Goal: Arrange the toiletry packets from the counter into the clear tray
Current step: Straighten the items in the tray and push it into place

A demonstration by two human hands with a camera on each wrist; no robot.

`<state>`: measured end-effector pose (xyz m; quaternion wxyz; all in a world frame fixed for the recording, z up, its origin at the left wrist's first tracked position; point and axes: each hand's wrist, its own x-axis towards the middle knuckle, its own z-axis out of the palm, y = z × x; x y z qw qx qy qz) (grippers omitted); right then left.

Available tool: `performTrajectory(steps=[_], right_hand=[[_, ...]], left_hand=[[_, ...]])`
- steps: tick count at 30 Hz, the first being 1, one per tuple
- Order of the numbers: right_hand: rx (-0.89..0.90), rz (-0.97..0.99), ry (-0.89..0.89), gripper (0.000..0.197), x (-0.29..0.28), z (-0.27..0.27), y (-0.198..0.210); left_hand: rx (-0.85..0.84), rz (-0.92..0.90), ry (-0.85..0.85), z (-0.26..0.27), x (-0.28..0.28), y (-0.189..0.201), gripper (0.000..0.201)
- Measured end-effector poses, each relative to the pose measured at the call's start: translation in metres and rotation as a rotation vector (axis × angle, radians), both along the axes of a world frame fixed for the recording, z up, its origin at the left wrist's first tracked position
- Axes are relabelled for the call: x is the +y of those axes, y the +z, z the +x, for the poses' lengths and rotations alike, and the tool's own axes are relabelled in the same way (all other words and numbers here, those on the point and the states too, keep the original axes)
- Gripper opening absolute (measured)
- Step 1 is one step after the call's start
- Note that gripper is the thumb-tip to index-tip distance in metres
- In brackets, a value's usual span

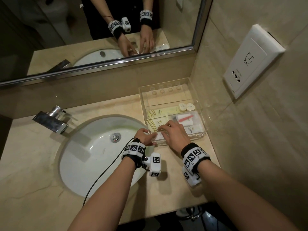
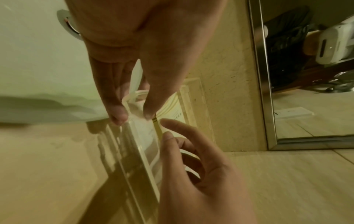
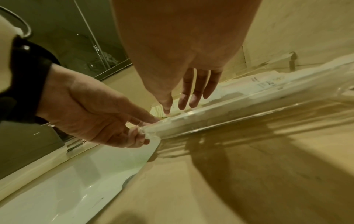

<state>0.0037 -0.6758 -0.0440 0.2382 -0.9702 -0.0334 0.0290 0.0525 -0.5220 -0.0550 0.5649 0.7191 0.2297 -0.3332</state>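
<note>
tray (image 1: 198,100): clear glossy plastic | counter (image 1: 33,189): polished stone | faucet (image 1: 50,120): shiny metal

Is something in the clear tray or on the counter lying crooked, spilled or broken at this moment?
Nothing stands out. The packets in the clear tray lie flat and roughly parallel, two small round containers sit beside them, and no spill or damage shows. Both hands, left hand and right hand, are settling a white packet at the tray's near edge.
</note>
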Motion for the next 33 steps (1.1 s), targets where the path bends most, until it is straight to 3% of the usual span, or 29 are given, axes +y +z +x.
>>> performTrajectory(steps=[9,12,15,20,24,29,33], right_hand=[[-0.074,-0.103,0.098,0.039,0.006,0.007,-0.003],[-0.002,-0.236,0.228,0.057,0.01,0.011,-0.007],[0.096,-0.387,0.22,0.075,0.013,0.011,-0.012],[0.213,-0.495,0.173,0.08,0.027,0.012,-0.004],[0.204,-0.318,0.134,0.076,0.025,0.011,0.001],[-0.027,-0.09,0.011,0.048,0.006,-0.001,-0.001],[-0.17,0.019,-0.099,0.037,-0.016,-0.012,0.002]], left_hand=[[-0.136,0.129,-0.013,-0.001,0.0,-0.004,0.035],[-0.162,0.19,-0.028,-0.003,-0.002,-0.004,0.032],[-0.187,0.232,-0.016,-0.004,-0.005,-0.004,0.031],[-0.153,0.204,-0.021,-0.004,-0.005,-0.001,0.037],[-0.191,0.208,-0.018,-0.005,-0.008,0.001,0.039],[-0.224,0.236,-0.014,-0.005,-0.011,0.001,0.039],[-0.203,0.229,-0.031,-0.004,-0.009,0.002,0.04]])
